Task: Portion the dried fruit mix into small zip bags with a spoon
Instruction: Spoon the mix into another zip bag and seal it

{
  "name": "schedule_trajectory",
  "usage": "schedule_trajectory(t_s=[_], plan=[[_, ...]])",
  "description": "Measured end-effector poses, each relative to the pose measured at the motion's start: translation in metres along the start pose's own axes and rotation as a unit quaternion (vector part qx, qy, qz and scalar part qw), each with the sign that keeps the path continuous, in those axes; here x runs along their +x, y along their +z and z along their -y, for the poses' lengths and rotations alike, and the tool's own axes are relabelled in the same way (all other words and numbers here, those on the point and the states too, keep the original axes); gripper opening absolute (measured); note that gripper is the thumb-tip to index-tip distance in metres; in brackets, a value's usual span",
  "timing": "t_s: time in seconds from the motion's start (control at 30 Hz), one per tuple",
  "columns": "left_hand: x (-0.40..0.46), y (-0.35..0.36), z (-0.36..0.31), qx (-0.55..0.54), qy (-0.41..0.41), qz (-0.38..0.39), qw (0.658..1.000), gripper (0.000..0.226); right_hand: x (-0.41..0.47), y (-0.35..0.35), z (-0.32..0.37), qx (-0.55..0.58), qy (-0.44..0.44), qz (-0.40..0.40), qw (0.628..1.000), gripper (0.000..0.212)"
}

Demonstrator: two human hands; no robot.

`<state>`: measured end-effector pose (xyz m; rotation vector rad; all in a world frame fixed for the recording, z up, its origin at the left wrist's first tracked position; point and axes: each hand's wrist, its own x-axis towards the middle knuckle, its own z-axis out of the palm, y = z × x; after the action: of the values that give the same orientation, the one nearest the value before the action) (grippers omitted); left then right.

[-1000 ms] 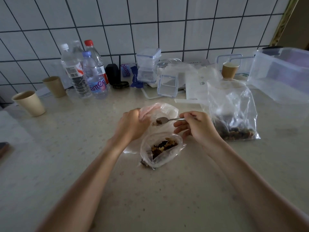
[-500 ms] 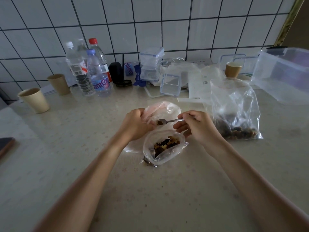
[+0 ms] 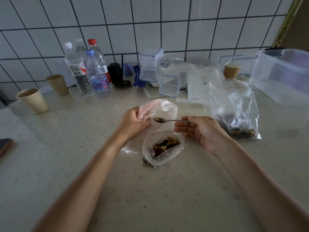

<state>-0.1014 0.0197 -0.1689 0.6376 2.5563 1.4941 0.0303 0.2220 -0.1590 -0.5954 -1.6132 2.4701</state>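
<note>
My left hand point(image 3: 133, 123) grips the rim of a small zip bag point(image 3: 163, 108) and holds its mouth open. My right hand point(image 3: 199, 130) pinches the handle of a metal spoon point(image 3: 167, 120). The spoon's bowl carries dried fruit mix and sits at the mouth of that bag. Just in front of it on the counter lies another small zip bag point(image 3: 163, 148) with fruit mix inside. The large bag of dried fruit mix point(image 3: 234, 111) stands to the right of my right hand, with the mix at its bottom.
Water bottles point(image 3: 87, 71) and paper cups point(image 3: 33, 101) stand at the back left. Clear lidded boxes point(image 3: 151, 64) and a large plastic tub point(image 3: 284, 74) line the back and right. A dark flat object point(image 3: 5, 145) lies at the left edge.
The spoon with its load has risen slightly and sits further into the mouth of the held bag. My right hand has turned palm-up and shifted a little right.
</note>
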Motion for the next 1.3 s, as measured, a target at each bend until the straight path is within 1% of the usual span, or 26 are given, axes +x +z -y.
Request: schedule_trajectory(t_s=[0.17,0.23,0.33,0.4,0.5,0.6,0.67,0.77,0.83,0.93,0.97,1.03,1.1,1.3], plan=[[0.004,0.000,0.002,0.042,-0.002,-0.015,0.999,0.034,-0.005,-0.005,0.011,0.002,-0.037,0.014,0.999,0.026],[0.007,0.000,0.004,0.050,0.006,-0.020,0.999,0.044,-0.008,-0.006,0.016,-0.010,-0.060,0.020,0.998,0.025],[0.007,-0.002,0.001,0.022,0.020,-0.012,0.999,0.065,-0.012,-0.006,0.025,-0.035,-0.091,0.030,0.995,0.025],[0.006,-0.006,-0.003,0.006,0.035,-0.002,0.999,0.069,-0.016,-0.008,0.030,-0.049,-0.111,0.044,0.992,0.025],[0.004,-0.015,-0.011,-0.017,0.057,-0.001,0.998,0.063,-0.023,-0.013,0.038,-0.071,-0.138,0.066,0.986,0.026],[-0.005,-0.025,-0.018,-0.024,0.061,-0.035,0.997,0.047,-0.030,-0.019,0.043,-0.091,-0.142,0.089,0.982,0.026],[-0.017,-0.029,-0.021,0.000,0.078,-0.071,0.994,0.035,-0.034,-0.022,0.044,-0.113,-0.129,0.106,0.980,0.026],[-0.045,-0.030,-0.020,0.059,0.126,-0.116,0.983,0.019,-0.041,-0.025,0.046,-0.161,-0.105,0.133,0.972,0.026],[-0.065,-0.031,-0.020,0.102,0.117,-0.097,0.983,0.010,-0.045,-0.025,0.048,-0.199,-0.101,0.152,0.963,0.027],[-0.087,-0.027,-0.018,0.213,0.044,-0.012,0.976,0.038,-0.050,-0.023,0.049,-0.245,-0.107,0.184,0.946,0.027],[-0.091,-0.025,-0.018,0.219,0.032,0.006,0.975,0.043,-0.051,-0.022,0.049,-0.258,-0.113,0.197,0.939,0.027],[-0.094,-0.021,-0.018,0.182,0.022,0.017,0.983,0.038,-0.052,-0.021,0.049,-0.286,-0.124,0.224,0.923,0.027],[-0.092,-0.020,-0.019,0.131,0.015,0.009,0.991,0.033,-0.053,-0.022,0.049,-0.305,-0.136,0.245,0.910,0.026],[-0.087,-0.014,-0.011,0.025,0.041,-0.013,0.999,0.035,-0.049,-0.031,0.052,-0.317,-0.163,0.271,0.894,0.025]])
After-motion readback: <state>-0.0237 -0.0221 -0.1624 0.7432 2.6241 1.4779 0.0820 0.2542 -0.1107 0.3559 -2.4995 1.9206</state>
